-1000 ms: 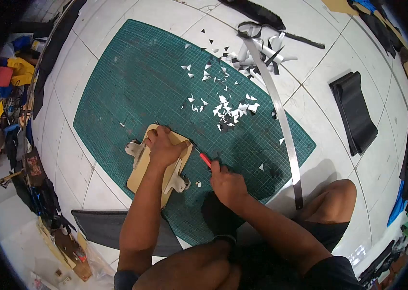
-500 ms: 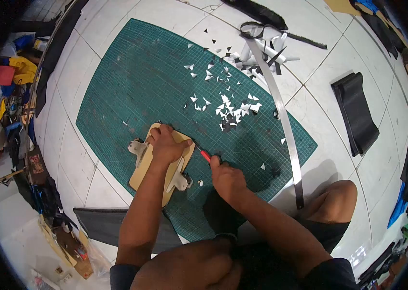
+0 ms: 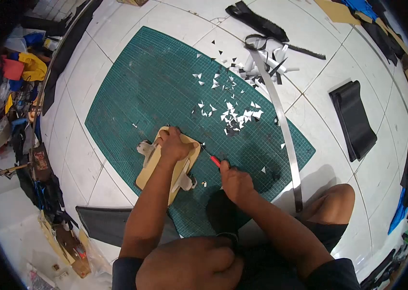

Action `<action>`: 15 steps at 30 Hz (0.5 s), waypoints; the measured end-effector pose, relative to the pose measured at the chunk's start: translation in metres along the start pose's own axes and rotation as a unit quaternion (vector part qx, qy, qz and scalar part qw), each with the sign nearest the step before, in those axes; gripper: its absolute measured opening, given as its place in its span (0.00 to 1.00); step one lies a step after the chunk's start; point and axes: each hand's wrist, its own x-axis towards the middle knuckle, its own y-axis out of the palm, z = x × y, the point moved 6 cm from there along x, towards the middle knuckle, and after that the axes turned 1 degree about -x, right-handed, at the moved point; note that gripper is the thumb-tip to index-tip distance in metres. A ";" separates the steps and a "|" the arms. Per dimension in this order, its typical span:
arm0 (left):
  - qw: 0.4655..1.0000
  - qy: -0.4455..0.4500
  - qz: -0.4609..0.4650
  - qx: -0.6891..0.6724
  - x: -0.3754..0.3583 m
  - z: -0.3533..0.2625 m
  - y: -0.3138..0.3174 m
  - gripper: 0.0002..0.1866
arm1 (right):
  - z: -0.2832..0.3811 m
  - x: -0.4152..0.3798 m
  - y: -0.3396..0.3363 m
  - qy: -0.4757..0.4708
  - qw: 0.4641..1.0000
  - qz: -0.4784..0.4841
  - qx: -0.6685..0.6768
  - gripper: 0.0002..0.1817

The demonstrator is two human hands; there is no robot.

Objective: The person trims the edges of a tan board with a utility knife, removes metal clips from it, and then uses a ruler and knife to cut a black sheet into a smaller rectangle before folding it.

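Head view: on the green gridded cutting mat (image 3: 131, 96), the left hand (image 3: 175, 145) presses flat, fingers spread, on a tan rounded template board (image 3: 153, 166) with a pale grey cut piece beneath. Just right of that board, the right hand (image 3: 235, 183) is closed around a red-handled craft knife (image 3: 212, 159), its long axis slanting up-left toward the board's right edge. White triangular offcuts (image 3: 233, 116) lie beyond the board.

The left hand (image 3: 175, 145) presses a tan template (image 3: 165, 166) onto the green mat (image 3: 141, 92) while, at three o'clock, the right hand (image 3: 235, 183) grips what looks like a red-handled knife (image 3: 215, 161).
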 end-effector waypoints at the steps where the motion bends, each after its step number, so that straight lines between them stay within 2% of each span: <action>1: 1.000 -0.002 0.000 0.008 0.001 -0.001 0.000 0.47 | -0.003 -0.001 -0.004 -0.014 1.000 0.006 0.005 0.13; 11: 0.999 -0.012 0.027 0.015 0.003 -0.003 -0.001 0.49 | 0.004 -0.003 0.001 -0.021 0.997 0.012 0.070 0.16; 15: 1.000 -0.010 0.019 0.021 0.003 0.000 0.001 0.49 | 0.004 0.004 0.006 -0.009 0.999 0.007 0.041 0.15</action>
